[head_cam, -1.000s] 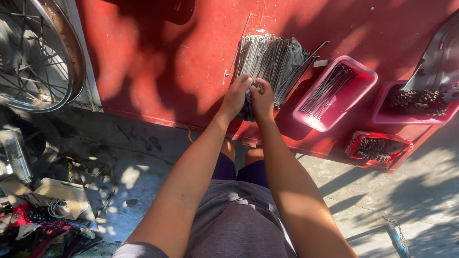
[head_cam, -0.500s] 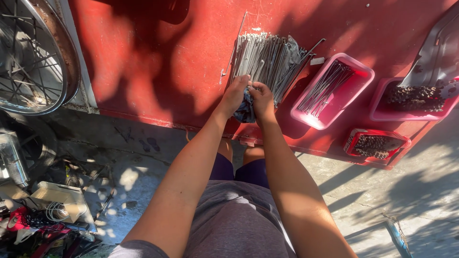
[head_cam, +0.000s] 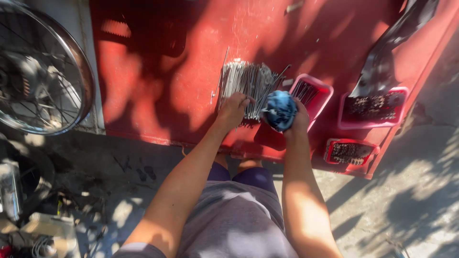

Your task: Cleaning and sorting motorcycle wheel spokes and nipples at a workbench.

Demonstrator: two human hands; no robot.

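Observation:
A pile of thin metal spokes (head_cam: 244,81) lies on the red board (head_cam: 158,71) in front of me. My left hand (head_cam: 233,109) rests on the near end of the pile, fingers curled over the spoke ends. My right hand (head_cam: 297,117) is raised just right of the pile and grips a bunched blue cloth (head_cam: 280,110). Behind the cloth stands a pink tray (head_cam: 319,93) with more spokes in it.
A spoked wheel with a shiny rim (head_cam: 43,71) leans at the left. Two more pink-red trays of small dark parts (head_cam: 373,106) (head_cam: 349,153) sit at the right of the board, under a dark curved part (head_cam: 392,43). Clutter (head_cam: 33,224) lies on the concrete ground at lower left.
My right hand has left the spoke pile and now holds a blue cloth beside it. My left hand stays on the spoke ends.

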